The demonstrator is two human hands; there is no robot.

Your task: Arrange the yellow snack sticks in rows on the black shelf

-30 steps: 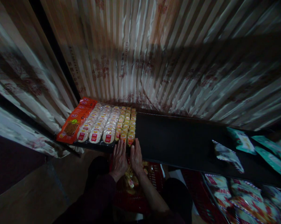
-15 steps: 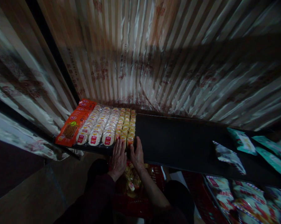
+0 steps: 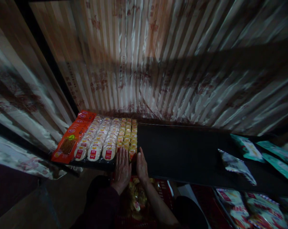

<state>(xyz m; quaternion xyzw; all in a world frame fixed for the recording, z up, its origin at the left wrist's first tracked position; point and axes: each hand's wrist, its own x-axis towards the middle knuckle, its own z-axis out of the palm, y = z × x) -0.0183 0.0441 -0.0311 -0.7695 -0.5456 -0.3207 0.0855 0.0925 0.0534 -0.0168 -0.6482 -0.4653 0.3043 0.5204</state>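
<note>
Probably light and slick, the yellow packets (image 3: 127,135) suit side holds, while left hand (image 3: 122,169) and right hand (image 3: 142,166), straight-fingered, grip nothing.

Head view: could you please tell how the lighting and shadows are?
Head view: dim overall, with a broad shadow across the striped curtain and pale sheen on its folds; same head view: the black shelf nearly featureless, small print on the yellow packs unreadable.

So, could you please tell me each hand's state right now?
Left hand: open and flat, at the front of the yellow packets.
Right hand: open, beside their right edge, visibly holding nothing.
</note>
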